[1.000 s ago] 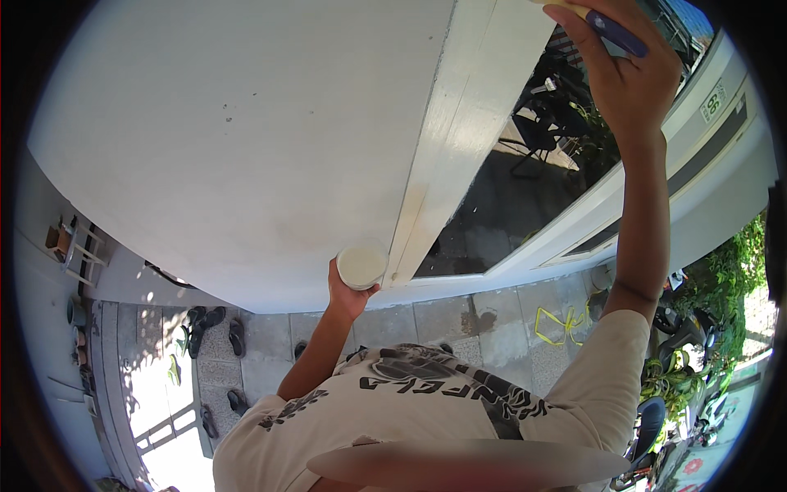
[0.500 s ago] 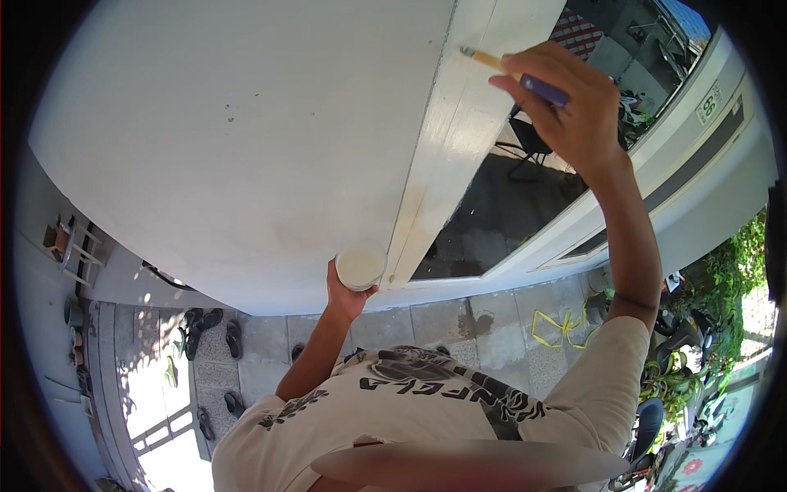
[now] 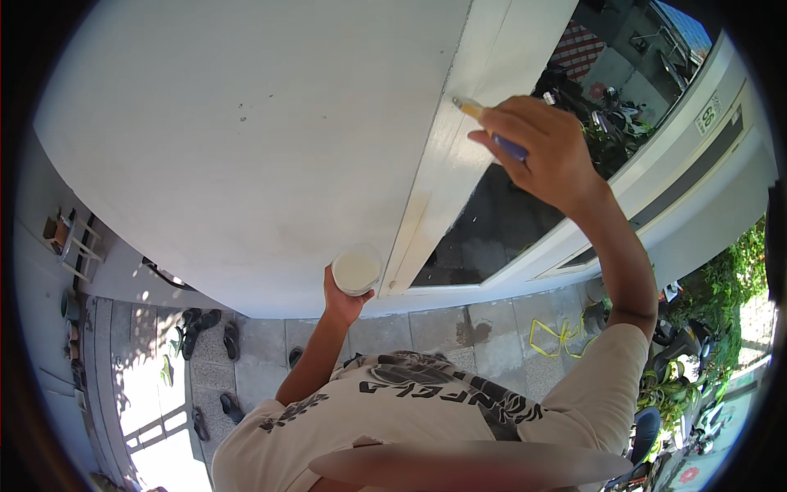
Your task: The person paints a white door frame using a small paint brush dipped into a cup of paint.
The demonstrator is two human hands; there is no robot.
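My right hand (image 3: 545,152) is closed round a paintbrush (image 3: 508,147) with a purple and yellow handle. The brush's tip is at the white window frame (image 3: 443,156), beside the seam where it meets the white wall (image 3: 270,180); whether it touches the wood I cannot tell. Low and in front of me, my left hand (image 3: 346,303) grips a round cup (image 3: 357,271) of white paint, held level close to the wall. The lower part of the frame has a yellowish, unevenly coated patch.
A dark glass pane (image 3: 484,230) lies right of the frame, with reflections in it. Several dark shoes (image 3: 232,340) stand on the paved floor (image 3: 381,332) at left. A yellow strap (image 3: 559,336) lies on the paving at right, near green plants (image 3: 721,287).
My right hand has brought the paintbrush down along the frame, toward me and a little left. My left hand holds the cup in nearly the same place.
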